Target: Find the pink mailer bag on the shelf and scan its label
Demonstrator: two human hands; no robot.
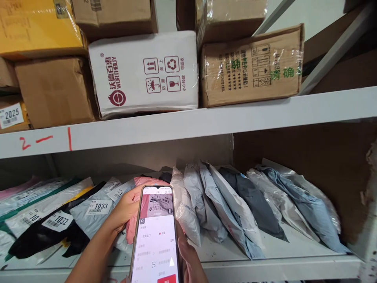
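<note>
In my right hand [188,257] is an upright smartphone [156,243], held low in the middle of the view. Its screen shows a small camera picture of a parcel label above a form, with a red button at the bottom. My left hand [129,208] reaches past the phone's left side and grips a pink mailing bag [147,181] on the lower shelf. The phone hides the left fingertips and much of that bag. Just right of the phone leans a white mailing bag [184,206]. Left of my wrist lies a grey bag [85,214] labelled 1033.
A black bag [32,237] labelled 1032 lies farther left. Grey and dark bags [250,192] lean in a row to the right. Above runs a white shelf edge [176,127] marked 2-1, carrying a white carton [132,78] and brown cartons [253,67].
</note>
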